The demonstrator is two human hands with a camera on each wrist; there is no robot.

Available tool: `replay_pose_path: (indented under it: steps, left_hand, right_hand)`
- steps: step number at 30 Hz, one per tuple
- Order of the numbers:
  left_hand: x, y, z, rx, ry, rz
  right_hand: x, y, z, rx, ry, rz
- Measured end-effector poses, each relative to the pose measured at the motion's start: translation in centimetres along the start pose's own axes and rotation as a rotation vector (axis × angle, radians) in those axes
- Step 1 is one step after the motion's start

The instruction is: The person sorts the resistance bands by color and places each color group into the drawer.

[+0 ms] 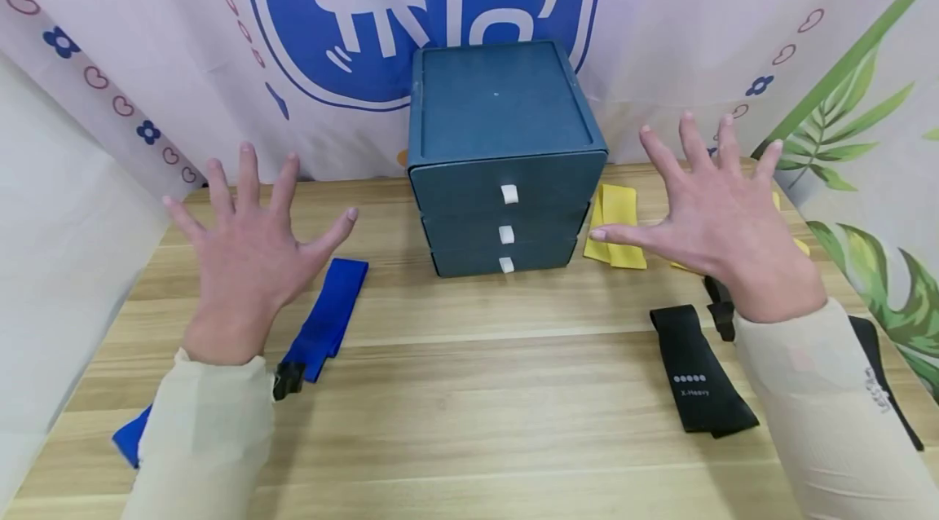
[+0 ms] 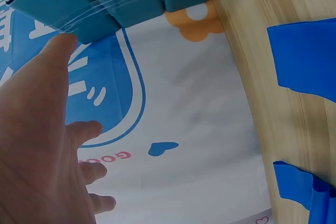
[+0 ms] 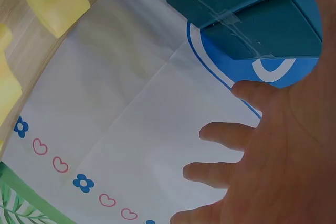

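Observation:
In the head view the left hand [image 1: 253, 259] is spread wide in the air, palm down, beside a blue band [image 1: 330, 316], holding nothing. The right hand [image 1: 722, 218], fingers also spread and empty, hovers near a yellow band [image 1: 619, 226] and above a black band [image 1: 697, 373]. Between the hands stands a dark teal three-drawer box [image 1: 506, 108] with white pulls, its drawers shut. The left wrist view shows the left hand [image 2: 42, 135] with straight fingers; in the right wrist view the right hand [image 3: 283, 150] is likewise spread. Neither hand appears to touch anything.
Behind the wooden table [image 1: 455, 422] hangs a white cloth [image 1: 631, 15] with a blue emblem. More blue band [image 1: 132, 434] lies by the left sleeve. Another black piece [image 1: 883, 381] is beyond the right sleeve, and further yellow bands are partly hidden behind the right hand.

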State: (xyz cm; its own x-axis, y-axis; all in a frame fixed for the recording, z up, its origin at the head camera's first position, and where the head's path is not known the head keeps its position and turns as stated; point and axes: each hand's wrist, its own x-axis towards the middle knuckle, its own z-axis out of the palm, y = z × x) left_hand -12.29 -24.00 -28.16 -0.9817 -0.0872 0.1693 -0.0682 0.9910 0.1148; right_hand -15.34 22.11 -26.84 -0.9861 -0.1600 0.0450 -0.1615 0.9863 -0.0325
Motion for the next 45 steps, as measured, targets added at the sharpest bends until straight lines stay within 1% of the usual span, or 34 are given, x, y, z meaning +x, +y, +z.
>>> replay_pose_path:
  steps: [3,5,6,7,8,10,12,13,14,15,17,19,22,24,26,28,30,33,36,38,41,43,45]
  left_hand:
    - [0.1,0.1,0.0,-0.014,0.01,0.014]
    - [0.0,0.4,0.0,-0.084,0.011,0.029]
    - [0.0,0.6,0.0,-0.138,0.014,0.037]
    - [0.0,0.9,0.0,-0.203,0.018,0.047]
    - [0.0,1.3,0.0,-0.285,0.02,0.059]
    - [0.0,2.3,-0.2,-0.457,0.016,0.081]
    - [0.2,3.4,-0.3,-0.613,-0.009,0.103]
    - [0.3,4.0,-0.3,-0.683,-0.034,0.115]
    - [0.5,4.6,-0.3,-0.75,-0.06,0.132]
    - [0.8,5.3,-0.3,-0.808,-0.09,0.146]
    - [1.4,6.5,-0.1,-0.925,-0.161,0.166]
    - [2.0,7.7,0.1,-1.033,-0.21,0.186]
    - [2.6,8.6,0.1,-1.172,-0.241,0.183]
    - [2.9,8.7,-0.1,-1.242,-0.248,0.171]
    - [3.1,8.5,-0.4,-1.308,-0.262,0.162]
    - [3.5,8.1,-0.7,-1.373,-0.295,0.162]
    - [3.8,7.8,-0.7,-1.42,-0.338,0.166]
    - [4.3,7.6,-0.4,-1.469,-0.395,0.183]
    - [4.6,7.4,-0.1,-1.488,-0.427,0.198]
    - [4.5,7.3,0.1,-1.492,-0.432,0.186]
    - [4.4,7.0,0.1,-1.479,-0.419,0.164]
    - [4.3,7.0,0.0,-1.468,-0.41,0.154]
    - [4.4,7.1,-0.1,-1.463,-0.403,0.157]
  right_hand:
    - [-0.1,-0.2,0.0,0.011,0.009,-0.015]
    - [-0.4,-0.4,-0.1,0.031,0.038,-0.037]
    - [-0.7,-0.6,-0.1,0.049,0.079,-0.055]
    - [-0.9,-0.8,-0.1,0.079,0.145,-0.08]
    - [-1.2,-1.0,0.0,0.116,0.23,-0.117]
    - [-1.6,-1.5,0.3,0.188,0.44,-0.213]
    - [-2.0,-2.3,0.7,0.261,0.635,-0.319]
    - [-2.1,-2.7,1.0,0.28,0.699,-0.366]
    - [-2.2,-3.2,1.2,0.3,0.734,-0.402]
    - [-2.3,-3.8,1.5,0.327,0.747,-0.424]
    - [-2.4,-5.0,1.9,0.388,0.723,-0.459]
    - [-2.4,-6.2,2.4,0.445,0.681,-0.477]
    - [-2.4,-7.8,3.1,0.551,0.625,-0.497]
    - [-2.2,-8.6,3.4,0.598,0.589,-0.496]
    - [-2.0,-9.3,3.6,0.644,0.562,-0.486]
    - [-1.7,-9.8,3.8,0.707,0.526,-0.471]
    - [-1.4,-10.0,4.0,0.768,0.497,-0.455]
    - [-1.2,-10.3,4.3,0.847,0.453,-0.428]
    - [-1.1,-10.3,4.6,0.889,0.424,-0.411]
    - [-1.0,-10.4,4.7,0.914,0.403,-0.408]
    - [-0.7,-10.5,4.9,0.946,0.382,-0.397]
    - [-0.6,-10.7,4.9,0.962,0.381,-0.381]
    - [-0.4,-10.8,4.9,0.976,0.389,-0.362]
